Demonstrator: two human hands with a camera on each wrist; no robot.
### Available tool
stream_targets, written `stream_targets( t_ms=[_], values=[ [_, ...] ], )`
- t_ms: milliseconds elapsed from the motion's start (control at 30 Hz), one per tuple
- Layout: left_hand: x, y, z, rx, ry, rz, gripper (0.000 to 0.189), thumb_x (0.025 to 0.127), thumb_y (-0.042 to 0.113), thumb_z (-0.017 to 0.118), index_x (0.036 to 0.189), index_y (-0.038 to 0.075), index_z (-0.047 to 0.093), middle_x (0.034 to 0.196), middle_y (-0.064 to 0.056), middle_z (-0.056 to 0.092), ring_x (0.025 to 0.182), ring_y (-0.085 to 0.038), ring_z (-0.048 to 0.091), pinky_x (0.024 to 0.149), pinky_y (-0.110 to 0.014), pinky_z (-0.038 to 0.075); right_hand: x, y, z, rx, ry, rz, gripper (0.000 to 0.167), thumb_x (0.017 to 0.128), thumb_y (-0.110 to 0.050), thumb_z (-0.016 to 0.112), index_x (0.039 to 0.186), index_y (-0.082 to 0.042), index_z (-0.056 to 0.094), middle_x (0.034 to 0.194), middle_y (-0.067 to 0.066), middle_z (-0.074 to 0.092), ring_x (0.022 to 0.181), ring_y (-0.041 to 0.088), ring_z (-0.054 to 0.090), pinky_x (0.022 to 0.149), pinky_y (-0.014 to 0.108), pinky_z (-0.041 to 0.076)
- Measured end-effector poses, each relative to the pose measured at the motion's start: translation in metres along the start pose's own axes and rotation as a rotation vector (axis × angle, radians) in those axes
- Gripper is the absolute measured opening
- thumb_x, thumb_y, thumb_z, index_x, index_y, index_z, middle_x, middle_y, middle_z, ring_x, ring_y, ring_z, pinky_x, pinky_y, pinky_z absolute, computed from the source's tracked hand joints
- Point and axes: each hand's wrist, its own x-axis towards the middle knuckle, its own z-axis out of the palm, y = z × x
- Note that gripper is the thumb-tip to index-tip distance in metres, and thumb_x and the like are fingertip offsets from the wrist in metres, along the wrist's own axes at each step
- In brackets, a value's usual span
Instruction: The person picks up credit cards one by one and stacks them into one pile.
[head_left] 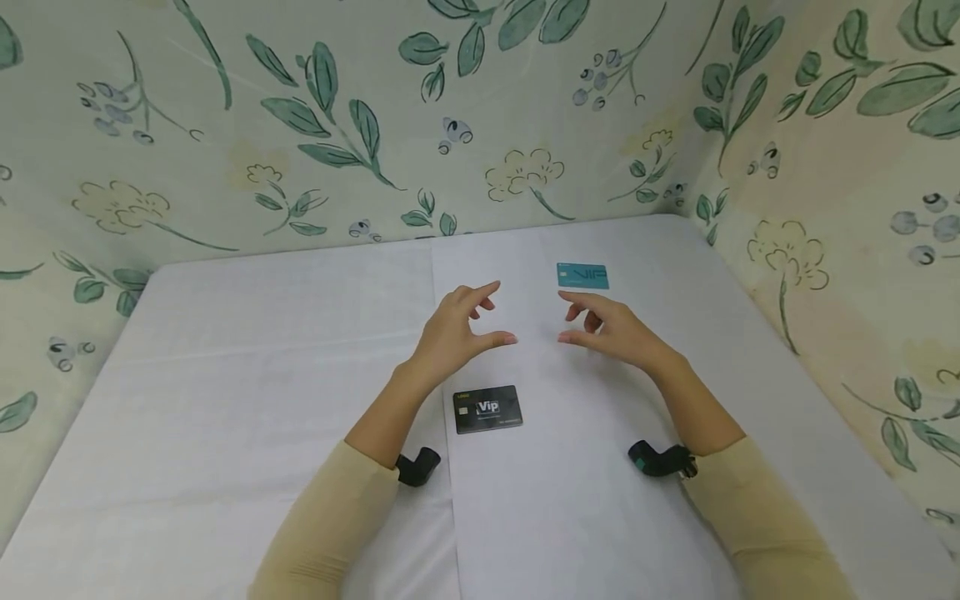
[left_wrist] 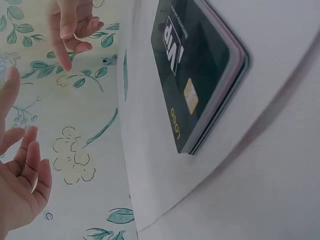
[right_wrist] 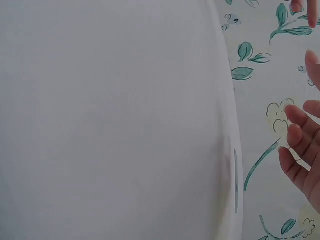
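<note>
A black card (head_left: pixel 487 409) marked "Vip", with a gold chip, lies on the white cloth below my hands. In the left wrist view it tops a small stack of cards (left_wrist: pixel 220 117) with light and dark edges. My left hand (head_left: pixel 459 325) is in the air above and beyond the stack, thumb and forefinger spread apart, holding nothing. Facing it across a gap, my right hand (head_left: pixel 606 327) has its thumb and forefinger parted too, with nothing between them. A teal card (head_left: pixel 582 276) lies just beyond the right fingertips, and its thin edge (right_wrist: pixel 236 180) shows in the right wrist view.
A white cloth (head_left: pixel 247 400) with creases and a lengthwise seam covers the table. Leaf-patterned walls (head_left: pixel 360 125) rise behind and at the sides. A black wrist camera (head_left: pixel 420 467) sits at my left cuff and another black camera (head_left: pixel 660 459) at my right.
</note>
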Motion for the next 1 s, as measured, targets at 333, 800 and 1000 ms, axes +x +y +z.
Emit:
stream_targets(
  t_ms=[333,800,1000],
  values=[
    [0.036,0.013,0.007,0.114,-0.071,-0.001,0.085,0.074,0.056,0.073,0.144,0.022,0.041,0.117,-0.004,0.055,0.102,-0.018,0.051,0.079,-0.032,0.046,0.008,0.018,-0.016,-0.019,0.069,0.022,0.064,0.085,-0.027,0.072,0.138,-0.004,0.045,0.109,0.017,0.060,0.073,0.020,0.047,0.059,0.022,0.040],
    [0.075,0.012,0.037,0.135,-0.208,-0.111,0.088,0.078,0.064,0.063,0.149,0.024,0.030,0.126,-0.007,0.051,0.115,-0.024,0.047,0.087,-0.038,0.047,0.017,0.043,-0.028,-0.135,-0.002,0.138,0.078,0.082,-0.040,0.072,0.143,-0.004,0.039,0.115,0.018,0.054,0.086,0.025,0.048,0.069,0.034,0.042],
    [0.083,0.006,0.061,0.149,-0.241,-0.147,0.090,0.079,0.063,0.062,0.150,0.021,0.026,0.125,-0.007,0.053,0.112,-0.024,0.050,0.085,-0.038,0.048,0.019,0.050,-0.032,-0.257,-0.063,0.254,0.090,0.079,-0.055,0.068,0.147,-0.009,0.032,0.120,0.016,0.050,0.089,0.026,0.048,0.068,0.033,0.041]
  ],
)
